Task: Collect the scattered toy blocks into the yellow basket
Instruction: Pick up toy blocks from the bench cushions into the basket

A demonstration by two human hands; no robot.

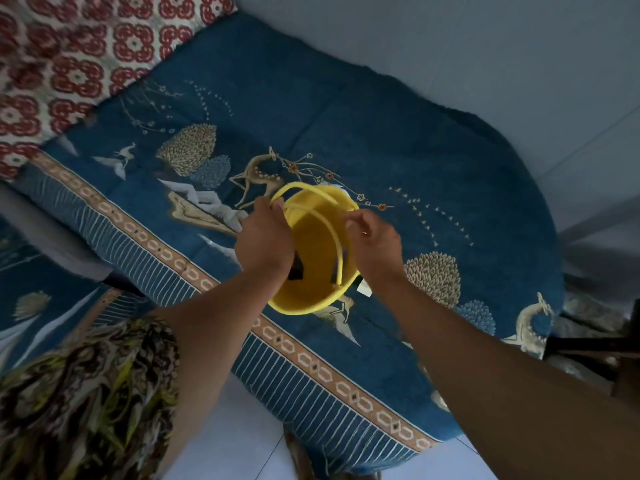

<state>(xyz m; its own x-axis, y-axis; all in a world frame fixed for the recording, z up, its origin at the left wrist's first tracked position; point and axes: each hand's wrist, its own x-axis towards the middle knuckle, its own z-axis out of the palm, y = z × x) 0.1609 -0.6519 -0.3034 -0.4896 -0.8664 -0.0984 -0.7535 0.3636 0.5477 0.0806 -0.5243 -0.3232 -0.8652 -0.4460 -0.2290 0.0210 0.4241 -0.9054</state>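
Note:
The yellow basket [313,258] sits on a blue patterned sofa seat, seen from above. It has two thin yellow handles. My left hand [265,237] grips the basket's left rim near one handle. My right hand [375,244] pinches the right side by the other handle. A dark shape [296,270] lies inside the basket at the bottom left; I cannot tell what it is. No loose toy blocks show on the sofa.
The blue cover [346,133] with deer and tree patterns spreads over the seat. A red-and-white floral cushion [79,57] lies at the top left. Pale floor tiles [228,445] show below the seat edge. A dark wooden object [602,344] juts in at the right.

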